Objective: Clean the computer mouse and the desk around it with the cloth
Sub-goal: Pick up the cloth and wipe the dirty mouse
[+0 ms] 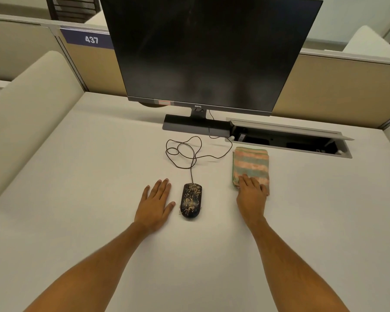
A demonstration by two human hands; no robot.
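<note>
A black wired mouse (191, 200) lies on the white desk (77, 176), its top speckled with tan crumbs; a few crumbs lie on the desk by its near left side. My left hand (155, 203) rests flat on the desk just left of the mouse, fingers apart, holding nothing. A folded cloth (250, 164) with pink and green stripes lies to the right of the mouse. My right hand (251, 197) lies on the cloth's near edge, fingers laid over it; whether it grips the cloth I cannot tell.
The mouse cable (185, 152) loops on the desk behind the mouse toward a dark monitor (203, 52) on its stand (194, 126). An open cable tray (288, 140) is set in the desk behind the cloth. Partition walls close off the back.
</note>
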